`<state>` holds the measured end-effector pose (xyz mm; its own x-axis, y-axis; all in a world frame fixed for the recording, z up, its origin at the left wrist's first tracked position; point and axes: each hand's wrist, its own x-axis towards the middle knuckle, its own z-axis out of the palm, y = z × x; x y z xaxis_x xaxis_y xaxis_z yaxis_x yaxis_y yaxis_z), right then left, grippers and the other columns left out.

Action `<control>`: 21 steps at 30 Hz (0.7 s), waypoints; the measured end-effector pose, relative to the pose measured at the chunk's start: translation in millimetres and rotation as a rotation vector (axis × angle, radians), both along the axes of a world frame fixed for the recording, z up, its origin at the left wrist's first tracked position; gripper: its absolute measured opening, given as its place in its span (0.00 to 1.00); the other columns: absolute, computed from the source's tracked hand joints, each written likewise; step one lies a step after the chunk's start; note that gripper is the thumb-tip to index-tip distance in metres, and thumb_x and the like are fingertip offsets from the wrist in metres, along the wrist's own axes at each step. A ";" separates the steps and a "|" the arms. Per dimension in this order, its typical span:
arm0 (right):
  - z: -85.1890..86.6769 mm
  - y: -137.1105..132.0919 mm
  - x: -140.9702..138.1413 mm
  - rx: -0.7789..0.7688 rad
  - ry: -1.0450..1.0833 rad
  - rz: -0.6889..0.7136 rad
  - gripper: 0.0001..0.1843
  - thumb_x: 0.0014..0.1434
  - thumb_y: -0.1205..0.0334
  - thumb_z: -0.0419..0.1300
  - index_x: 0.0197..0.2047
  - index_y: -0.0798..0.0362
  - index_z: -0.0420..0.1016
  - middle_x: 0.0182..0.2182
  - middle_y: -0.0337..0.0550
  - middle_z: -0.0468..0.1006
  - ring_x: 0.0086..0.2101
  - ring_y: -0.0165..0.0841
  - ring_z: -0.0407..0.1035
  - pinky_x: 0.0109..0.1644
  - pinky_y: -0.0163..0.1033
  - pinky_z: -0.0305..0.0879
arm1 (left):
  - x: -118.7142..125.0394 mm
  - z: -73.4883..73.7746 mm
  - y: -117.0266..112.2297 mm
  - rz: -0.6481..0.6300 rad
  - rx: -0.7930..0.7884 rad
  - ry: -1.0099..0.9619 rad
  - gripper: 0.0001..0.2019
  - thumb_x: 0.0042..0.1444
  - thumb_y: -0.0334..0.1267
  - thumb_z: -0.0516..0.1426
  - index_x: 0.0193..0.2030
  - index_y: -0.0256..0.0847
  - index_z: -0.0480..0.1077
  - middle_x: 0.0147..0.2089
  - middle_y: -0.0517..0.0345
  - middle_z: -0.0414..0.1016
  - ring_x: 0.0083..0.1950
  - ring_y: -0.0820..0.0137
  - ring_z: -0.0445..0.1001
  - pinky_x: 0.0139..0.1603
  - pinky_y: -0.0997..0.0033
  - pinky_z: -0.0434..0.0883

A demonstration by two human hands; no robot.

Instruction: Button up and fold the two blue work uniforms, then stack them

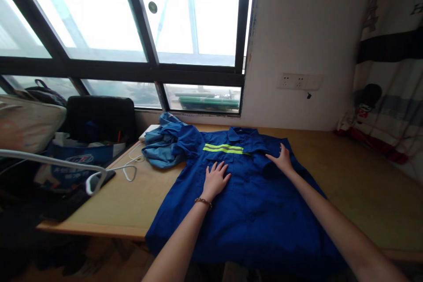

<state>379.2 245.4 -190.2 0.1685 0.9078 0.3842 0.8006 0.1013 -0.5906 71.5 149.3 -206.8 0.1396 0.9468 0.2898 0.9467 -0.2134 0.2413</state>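
Note:
A dark blue work shirt [251,207] with a yellow-green reflective stripe [223,148] lies spread on a wooden table [346,172], collar toward the window. My left hand [215,180] rests flat on the shirt's chest, fingers spread, with a beaded bracelet on the wrist. My right hand [281,159] lies flat with fingers apart on the folded-in sleeve at the shirt's right shoulder. Neither hand holds anything.
A crumpled lighter blue garment [167,145] lies at the shirt's upper left. A white cable [130,168] and a white hanger [66,167] sit at the table's left. Bags and a black chair [99,116] stand at the left; a wall socket [299,82] and a curtain [390,79] are at the right.

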 end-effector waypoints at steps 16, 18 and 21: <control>32.5 -70.8 -194.2 0.170 -0.163 0.706 0.15 0.55 0.59 0.53 0.45 0.48 0.71 0.47 0.42 0.71 0.50 0.38 0.59 0.53 0.45 0.55 | -47.8 -0.2 15.5 -0.065 -0.259 -1.675 0.26 0.54 0.55 0.47 0.51 0.36 0.61 0.48 0.45 0.69 0.44 0.64 0.72 0.44 0.61 0.69; 27.8 -95.3 -208.9 0.149 -0.110 0.785 0.15 0.56 0.60 0.52 0.46 0.49 0.71 0.47 0.43 0.71 0.48 0.36 0.61 0.51 0.41 0.58 | -58.6 -0.9 16.4 -0.033 -0.260 -1.836 0.20 0.53 0.48 0.53 0.48 0.39 0.62 0.46 0.50 0.70 0.40 0.68 0.73 0.39 0.68 0.72; 16.7 -115.5 -208.1 0.106 -0.061 0.790 0.14 0.59 0.64 0.47 0.42 0.50 0.71 0.39 0.44 0.73 0.42 0.34 0.65 0.47 0.39 0.61 | -60.8 -2.9 15.4 -0.006 -0.204 -1.867 0.19 0.47 0.34 0.60 0.47 0.44 0.62 0.45 0.57 0.71 0.38 0.73 0.73 0.35 0.74 0.72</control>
